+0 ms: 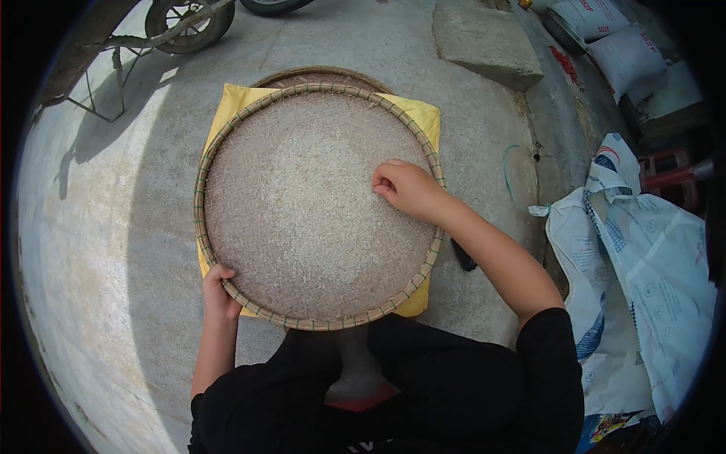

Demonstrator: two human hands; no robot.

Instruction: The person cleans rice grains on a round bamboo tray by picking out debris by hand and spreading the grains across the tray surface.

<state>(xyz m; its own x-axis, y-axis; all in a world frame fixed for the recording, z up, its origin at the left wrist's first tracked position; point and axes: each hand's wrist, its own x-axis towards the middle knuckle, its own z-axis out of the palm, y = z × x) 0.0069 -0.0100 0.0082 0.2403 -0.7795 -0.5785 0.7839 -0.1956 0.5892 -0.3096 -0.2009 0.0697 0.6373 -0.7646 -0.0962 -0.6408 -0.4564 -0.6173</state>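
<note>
A round woven tray [234,189] with a green-stitched rim lies in front of me, white rice grains [318,197] spread over its middle. My left hand [220,291] grips the rim at the lower left, thumb over the edge. Above the tray's right side is my right hand [401,188], its fingers curled and pressed together; whatever they hold, if anything, is too small to name. Under the tray are a yellow sack [417,115] and a second round basket [325,74], both mostly hidden.
White printed sacks [643,280] lie at the right, near a red plastic item [669,175]. Filled sacks [628,57] are at the upper right beside a concrete block [488,41]. A wheeled cart's wheel [189,23] shows at the upper left.
</note>
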